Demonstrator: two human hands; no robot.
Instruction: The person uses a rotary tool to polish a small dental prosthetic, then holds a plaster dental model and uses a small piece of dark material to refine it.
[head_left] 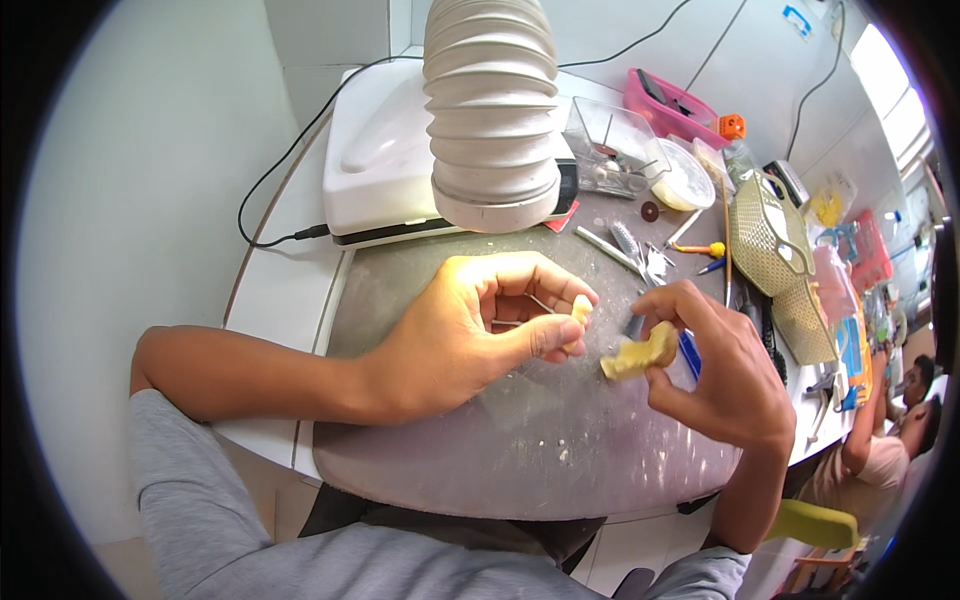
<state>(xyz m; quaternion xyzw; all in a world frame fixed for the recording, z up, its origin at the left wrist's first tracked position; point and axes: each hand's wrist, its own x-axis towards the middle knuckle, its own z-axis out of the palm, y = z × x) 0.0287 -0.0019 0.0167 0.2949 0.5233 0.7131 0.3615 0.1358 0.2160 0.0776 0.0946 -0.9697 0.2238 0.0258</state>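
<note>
My left hand (465, 330) is over the middle of the grey work surface (480, 455), its thumb and fingers pinching a small cream, tooth-shaped piece (581, 311). Part of that piece is hidden by the fingertips. To its right, my right hand (722, 370) grips a yellow, irregular plaster cast (640, 352), like a piece of a dental model, between thumb and fingers. The cast is slightly blurred and tilted, its lower left end pointing toward my left hand. The two held pieces are apart. Beyond my right hand lie a metal tool and a blue-handled tool (689, 354).
A white ribbed hose (492, 120) hangs above the far side, before a white machine (375, 150). Tools, a clear box (612, 150), a white tub (684, 178), a pink basket (675, 108) and a beige basket (768, 235) crowd the right. Another person (850, 470) sits at far right.
</note>
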